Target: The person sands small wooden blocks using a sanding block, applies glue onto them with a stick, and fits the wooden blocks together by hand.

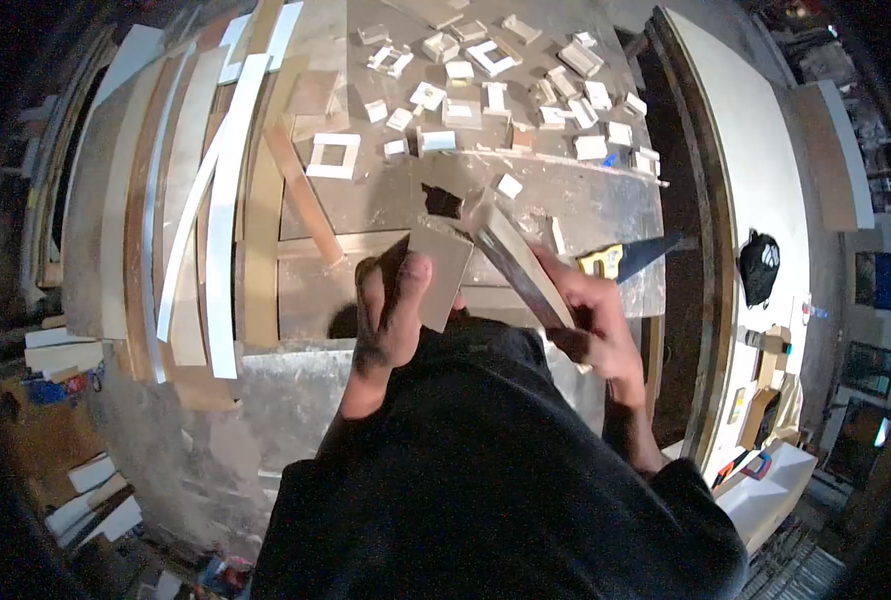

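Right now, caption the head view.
Left hand holds a flat-faced piece, right hand a long bar, at a cluttered workbench.

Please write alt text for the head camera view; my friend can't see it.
The person's left hand grips a flat board, the right hand a longer blurred piece, at a workbench. Small wooden pieces lie beyond; a yellow-handled saw lies at right.

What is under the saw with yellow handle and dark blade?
Brown wooden-looking tabletop shows beside the yellow-handled, dark-bladed saw, and probably continues underneath. Whatever the saw covers directly cannot be seen.
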{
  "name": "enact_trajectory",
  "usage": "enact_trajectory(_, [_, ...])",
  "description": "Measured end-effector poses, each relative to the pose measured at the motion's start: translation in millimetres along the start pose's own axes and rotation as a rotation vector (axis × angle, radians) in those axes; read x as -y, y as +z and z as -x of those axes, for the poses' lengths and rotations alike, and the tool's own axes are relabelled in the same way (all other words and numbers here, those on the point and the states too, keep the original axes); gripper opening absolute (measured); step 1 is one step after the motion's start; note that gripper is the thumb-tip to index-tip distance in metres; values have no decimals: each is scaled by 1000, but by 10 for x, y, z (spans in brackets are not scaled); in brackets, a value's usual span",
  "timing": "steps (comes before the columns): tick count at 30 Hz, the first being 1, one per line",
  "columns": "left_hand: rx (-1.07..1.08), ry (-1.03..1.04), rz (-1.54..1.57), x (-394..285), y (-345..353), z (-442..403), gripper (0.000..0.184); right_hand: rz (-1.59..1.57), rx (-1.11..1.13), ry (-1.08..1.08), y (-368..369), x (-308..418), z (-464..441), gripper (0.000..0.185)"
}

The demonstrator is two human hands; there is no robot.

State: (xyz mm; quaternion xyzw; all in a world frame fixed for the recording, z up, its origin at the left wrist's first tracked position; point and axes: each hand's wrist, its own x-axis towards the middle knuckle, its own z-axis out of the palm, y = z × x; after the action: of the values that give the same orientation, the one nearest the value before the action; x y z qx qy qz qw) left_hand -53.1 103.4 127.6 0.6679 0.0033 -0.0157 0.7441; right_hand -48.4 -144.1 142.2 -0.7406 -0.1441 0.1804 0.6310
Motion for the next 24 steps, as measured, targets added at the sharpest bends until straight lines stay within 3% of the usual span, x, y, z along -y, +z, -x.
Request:
enact_trajectory(1, [-18,16,3,11,-2,-30,47,-4,35,8,-28,-12,-7,73])
enact_trajectory(2, [1,-11,33,42,1,-5,49,-27,5,63,8,-30,-42,88])
enact_trajectory(7, [-27,-7,62,75,-79,14,50,-19,10,-98,49,-52,-145,77])
enact_trajectory(8, [-36,-1,64,84,-81,11,50,-89,-60,18,63,-55,-114,76])
enact_trajectory(11, [-32,-8,3,0,-28,26,43,-15,-154,106,228,133,-150,94])
enact_trajectory(14, [-122,296,-383,100,48,50,30,85,-193,4,347,121,-240,104])
enact_trajectory(16, [-102,267,-350,60,67,49,30,80,-194,-32,316,53,-304,106])
enact_trajectory(19, [-65,254,-366,-7,-57,-29,27,-29,-107,-22,227,73,-239,83])
enact_trajectory(21, [109,146,-412,25,-42,-9,25,-59,-48,10,131,17,-193,74])
enact_trajectory(22, [-39,342,-612,127,-15,54,26,4,-17,64,130,137,-276,74])
enact_trajectory(24, [-21,223,-482,191,-75,70,28,84,-18,-14,141,46,-290,72])
